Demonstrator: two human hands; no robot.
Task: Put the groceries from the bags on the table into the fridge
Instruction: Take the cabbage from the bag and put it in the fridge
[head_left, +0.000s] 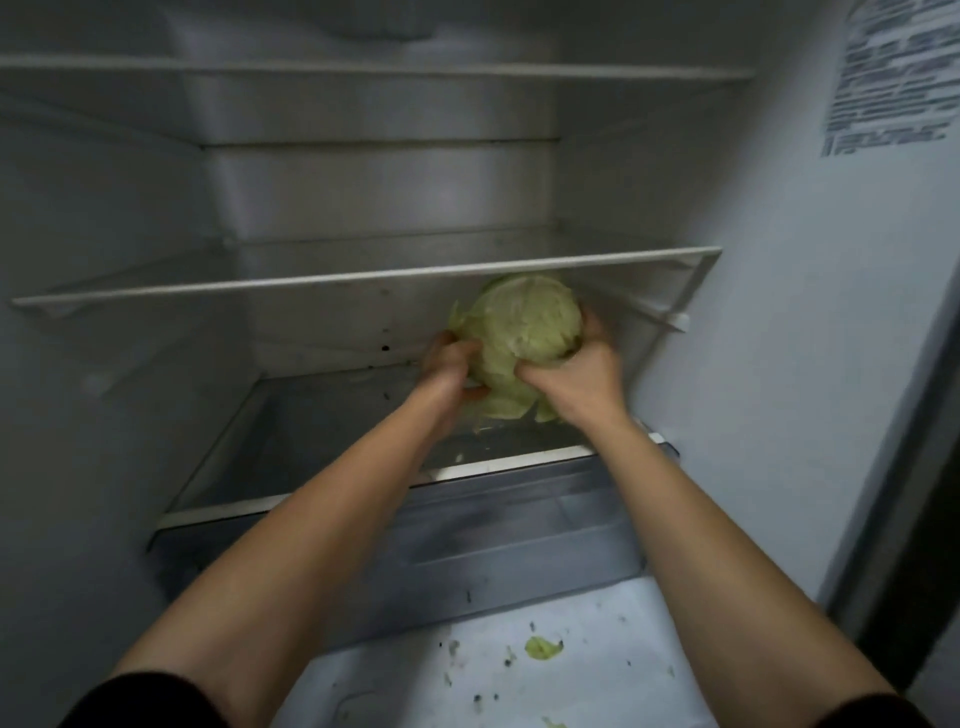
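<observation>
— So, which step is running?
— I'm gripping the cabbage (524, 327) with left hand (449, 364) and right hand (576, 379) round its sides, low over the bottom shelf (322, 431) of the fridge (753, 364). Next, I reckon: settling it, then releasing.

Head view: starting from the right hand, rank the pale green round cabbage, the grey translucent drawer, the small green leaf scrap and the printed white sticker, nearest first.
1. Pale green round cabbage: gripped by the right hand.
2. Grey translucent drawer: just below the hand.
3. Small green leaf scrap: lower, on the white ledge.
4. Printed white sticker: high on the right side.
</observation>
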